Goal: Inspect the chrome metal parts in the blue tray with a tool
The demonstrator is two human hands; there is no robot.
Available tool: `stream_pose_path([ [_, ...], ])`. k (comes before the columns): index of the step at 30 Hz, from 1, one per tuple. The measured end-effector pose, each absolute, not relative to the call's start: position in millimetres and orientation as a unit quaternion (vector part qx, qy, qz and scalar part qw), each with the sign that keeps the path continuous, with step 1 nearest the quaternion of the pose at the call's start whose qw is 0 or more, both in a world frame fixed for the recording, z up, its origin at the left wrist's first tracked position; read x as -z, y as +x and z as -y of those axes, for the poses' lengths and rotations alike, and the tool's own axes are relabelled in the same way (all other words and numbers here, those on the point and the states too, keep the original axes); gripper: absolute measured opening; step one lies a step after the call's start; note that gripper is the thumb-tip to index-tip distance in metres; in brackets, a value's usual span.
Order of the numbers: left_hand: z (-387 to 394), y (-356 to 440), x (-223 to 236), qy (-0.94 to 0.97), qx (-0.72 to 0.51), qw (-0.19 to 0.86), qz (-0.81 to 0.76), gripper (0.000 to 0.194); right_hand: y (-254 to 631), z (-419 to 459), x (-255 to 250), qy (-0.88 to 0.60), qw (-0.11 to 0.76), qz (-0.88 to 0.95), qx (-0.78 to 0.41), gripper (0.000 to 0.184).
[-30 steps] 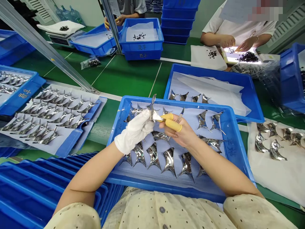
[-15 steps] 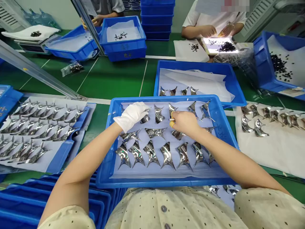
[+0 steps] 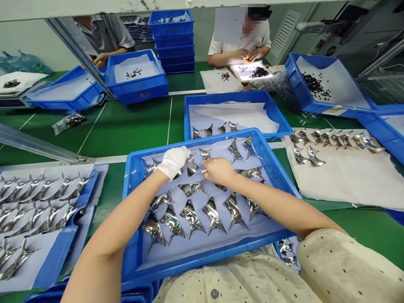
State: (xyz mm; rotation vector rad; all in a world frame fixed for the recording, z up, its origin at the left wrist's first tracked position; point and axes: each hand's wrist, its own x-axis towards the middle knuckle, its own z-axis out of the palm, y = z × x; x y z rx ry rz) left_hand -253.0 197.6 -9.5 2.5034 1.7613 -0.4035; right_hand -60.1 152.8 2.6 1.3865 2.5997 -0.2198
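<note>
Shiny curved metal pieces (image 3: 213,214) with pointed ends lie in rows on white sheets inside a blue tray (image 3: 202,269). My left hand (image 3: 174,162), in a white glove, is over the back row with its fingers closed together. Its fingertips are at the upper tip of one metal piece (image 3: 191,165); whether they pinch anything is hidden. My right hand (image 3: 219,170), with yellow covers on its fingertips, is closed on a thin white stick (image 3: 199,171) that points left. Just beyond it is another metal piece (image 3: 205,154), partly covered by the fingers.
Metal pieces stand in rows on a covered board (image 3: 53,244) at left and on a white cloth (image 3: 334,176) at right. A second blue tray (image 3: 280,122) sits behind mine. Across the green table, two people work among blue bins (image 3: 142,92) of small black parts.
The view has turned, so the tray appears tilted and shifted left. My left hand has moved a little right over the back row. My right hand still holds the white stick.
</note>
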Motion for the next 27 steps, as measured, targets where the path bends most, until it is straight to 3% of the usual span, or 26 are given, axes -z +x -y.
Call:
stream_pose_path([
  [5,-189.2,-258.2,2.1,0.802,0.131,0.018,-0.583,0.037,-42.0,-156.6,-11.7,0.466,0.085,-0.876,0.087,0.032],
  [12,-165.7,-243.0,-22.7,0.801,0.098,0.02,-0.591,0.046,20.5,-197.2,-12.1,0.642,0.073,-0.762,0.036,0.045],
  [17,-167.0,-242.9,-23.3,0.787,0.087,0.025,-0.61,0.04,21.2,-202.5,-6.9,0.652,0.073,-0.754,0.035,0.033],
  [23,-180.5,-258.4,-12.2,0.811,0.048,0.064,-0.58,0.046,28.9,-182.5,-25.3,0.67,0.024,-0.742,0.01,0.035],
  [27,-198.3,-239.5,-4.4,0.824,0.053,0.076,-0.559,0.04,25.6,-188.6,-22.1,0.65,0.048,-0.758,0.029,0.039],
])
